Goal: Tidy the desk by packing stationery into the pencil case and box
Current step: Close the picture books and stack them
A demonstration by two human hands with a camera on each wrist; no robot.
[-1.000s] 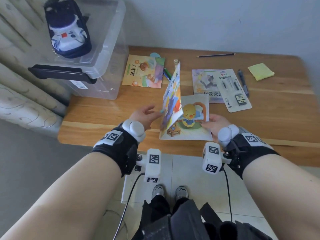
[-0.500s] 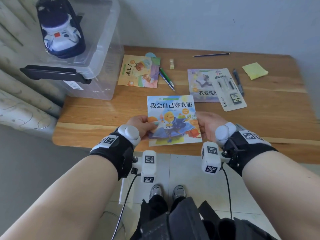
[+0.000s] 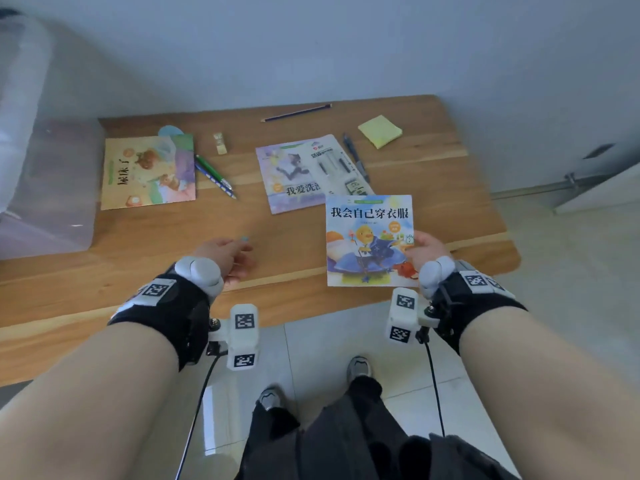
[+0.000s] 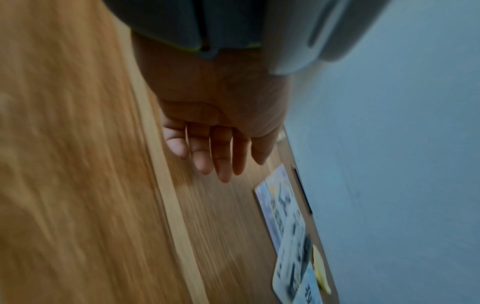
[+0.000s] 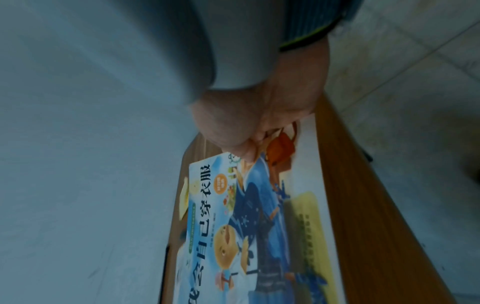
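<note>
My right hand (image 3: 423, 249) pinches the right edge of a closed blue picture book (image 3: 367, 237) and holds it over the desk's front right part. In the right wrist view the thumb lies on the cover of the blue picture book (image 5: 249, 216). Over the front middle of the desk my left hand (image 3: 235, 254) hovers with nothing in it, and its fingers (image 4: 207, 152) are straight and relaxed. The clear storage box (image 3: 45, 188) stands at the far left. The pencil case is out of view.
On the wooden desk (image 3: 277, 233) lie an orange picture book (image 3: 149, 171), two pens (image 3: 214, 174), an eraser (image 3: 220, 143), a purple picture book (image 3: 291, 178) under a refill pack (image 3: 337, 164), a black pen (image 3: 356, 161), a pencil (image 3: 296, 112) and yellow sticky notes (image 3: 380, 130).
The open book was closed, then my left hand let go of it. My right hand has carried it to the right. The head view has swung right, away from the box.
</note>
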